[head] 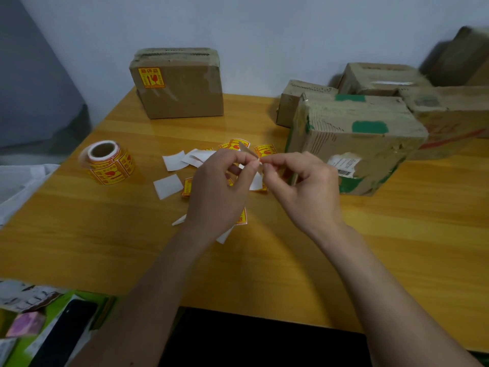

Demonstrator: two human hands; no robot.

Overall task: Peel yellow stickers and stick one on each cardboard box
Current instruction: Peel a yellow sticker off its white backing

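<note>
A wooden table (79, 234) stands against a pale wall (264, 27); a dark phone (66, 332) lies on green papers (57, 305) alongside.

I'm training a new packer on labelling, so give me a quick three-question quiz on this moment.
1. True or false: the box at the back left already carries a yellow sticker.
2. Where does the sticker roll stand: A) left of the hands, B) on a box, C) right of the hands?
3. What do both hands, left and right, pinch?

Key: 1 true; 2 A; 3 a sticker piece being peeled.
</note>
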